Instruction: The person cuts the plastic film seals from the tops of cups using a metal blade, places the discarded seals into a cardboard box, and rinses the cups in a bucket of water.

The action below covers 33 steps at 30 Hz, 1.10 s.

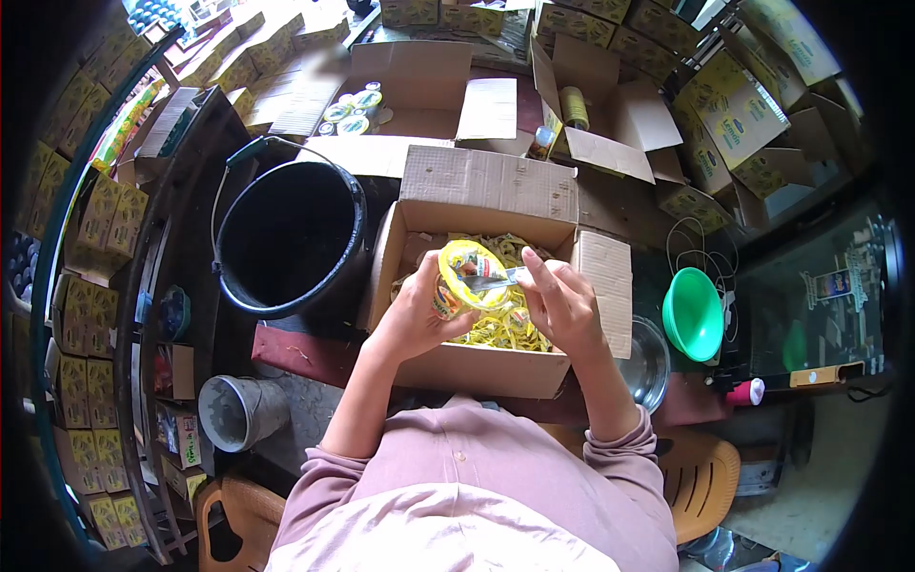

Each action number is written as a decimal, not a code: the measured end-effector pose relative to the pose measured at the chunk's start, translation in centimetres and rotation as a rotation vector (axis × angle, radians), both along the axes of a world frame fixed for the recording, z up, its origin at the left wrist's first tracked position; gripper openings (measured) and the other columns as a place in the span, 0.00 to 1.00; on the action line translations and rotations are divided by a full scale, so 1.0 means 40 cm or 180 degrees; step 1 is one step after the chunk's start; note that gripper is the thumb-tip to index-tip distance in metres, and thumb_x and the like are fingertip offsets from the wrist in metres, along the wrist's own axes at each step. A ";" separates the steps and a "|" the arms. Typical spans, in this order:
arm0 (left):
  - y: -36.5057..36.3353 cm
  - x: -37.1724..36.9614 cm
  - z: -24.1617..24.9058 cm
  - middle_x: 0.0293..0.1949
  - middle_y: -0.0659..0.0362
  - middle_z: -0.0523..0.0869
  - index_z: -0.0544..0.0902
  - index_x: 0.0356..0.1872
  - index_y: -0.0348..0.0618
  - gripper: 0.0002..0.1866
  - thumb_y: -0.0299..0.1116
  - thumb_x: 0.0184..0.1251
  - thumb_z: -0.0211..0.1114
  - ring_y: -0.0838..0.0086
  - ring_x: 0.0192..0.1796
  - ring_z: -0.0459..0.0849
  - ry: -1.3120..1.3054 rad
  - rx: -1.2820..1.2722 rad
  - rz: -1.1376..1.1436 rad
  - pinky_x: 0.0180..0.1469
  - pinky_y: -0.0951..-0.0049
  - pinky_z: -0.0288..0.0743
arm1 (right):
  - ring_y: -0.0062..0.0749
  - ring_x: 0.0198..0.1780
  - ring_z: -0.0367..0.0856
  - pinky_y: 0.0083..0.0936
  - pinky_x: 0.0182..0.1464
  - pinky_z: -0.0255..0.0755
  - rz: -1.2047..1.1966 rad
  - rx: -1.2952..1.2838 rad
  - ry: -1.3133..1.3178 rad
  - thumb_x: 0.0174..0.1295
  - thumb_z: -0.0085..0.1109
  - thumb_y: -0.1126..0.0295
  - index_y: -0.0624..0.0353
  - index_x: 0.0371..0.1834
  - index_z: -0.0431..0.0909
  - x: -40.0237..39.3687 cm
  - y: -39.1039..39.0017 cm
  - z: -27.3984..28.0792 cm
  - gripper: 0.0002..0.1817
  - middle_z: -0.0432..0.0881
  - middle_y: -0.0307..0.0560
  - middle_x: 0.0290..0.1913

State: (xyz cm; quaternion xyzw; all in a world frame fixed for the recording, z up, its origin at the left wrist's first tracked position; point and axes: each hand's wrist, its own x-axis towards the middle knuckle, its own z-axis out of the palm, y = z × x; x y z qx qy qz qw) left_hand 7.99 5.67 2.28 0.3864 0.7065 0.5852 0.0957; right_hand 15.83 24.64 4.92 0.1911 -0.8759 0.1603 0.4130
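Note:
In my left hand (419, 315) is a yellow-rimmed plastic cup (467, 250) with a printed label, tilted so its top faces me. My right hand (564, 303) grips a small knife (494, 281), its metal blade lying against the cup's top; most of the handle is hidden by my fingers. Both hands are above an open cardboard box (477, 372). Inside the box lies a heap of yellow plastic strips (496, 334), partly covered by the cup and hands.
A large black bucket (357, 243) stands left of the box, with a grey bucket (243, 415) lower down. To the right are a green bowl (693, 315) and a metal bowl (646, 367). Behind, an open carton (410, 76) stands beside several sealed cups (351, 124).

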 end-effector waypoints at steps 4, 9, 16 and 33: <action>-0.003 -0.001 -0.013 0.42 0.48 0.77 0.64 0.49 0.35 0.29 0.31 0.48 0.69 0.62 0.44 0.81 0.0004 -0.0085 -0.0013 0.46 0.68 0.74 | 0.29 0.24 0.74 0.27 0.28 0.72 0.0101 -0.0005 0.0001 0.46 0.58 0.85 0.67 0.57 0.69 -0.009 -0.006 -0.009 0.29 0.72 0.42 0.19; -0.001 -0.013 -0.008 0.42 0.50 0.77 0.64 0.50 0.35 0.29 0.31 0.49 0.69 0.64 0.45 0.80 -0.0123 0.0025 -0.0257 0.47 0.69 0.73 | 0.29 0.25 0.74 0.27 0.29 0.73 0.0259 -0.0056 0.0008 0.44 0.58 0.84 0.67 0.57 0.69 -0.018 -0.010 -0.016 0.30 0.72 0.41 0.20; -0.004 -0.010 -0.004 0.42 0.49 0.77 0.64 0.51 0.35 0.30 0.32 0.49 0.69 0.62 0.45 0.79 -0.0138 -0.0111 -0.0196 0.47 0.68 0.73 | 0.30 0.24 0.75 0.27 0.30 0.74 0.0047 0.0091 -0.0083 0.44 0.57 0.85 0.66 0.57 0.69 -0.005 0.016 -0.016 0.30 0.73 0.41 0.20; 0.005 -0.014 -0.022 0.45 0.49 0.77 0.66 0.53 0.36 0.30 0.33 0.49 0.68 0.66 0.48 0.76 -0.0536 0.0101 -0.0599 0.53 0.70 0.69 | 0.31 0.25 0.75 0.28 0.32 0.74 0.0123 0.0130 -0.0233 0.42 0.57 0.85 0.67 0.57 0.68 -0.003 0.036 -0.022 0.32 0.73 0.43 0.22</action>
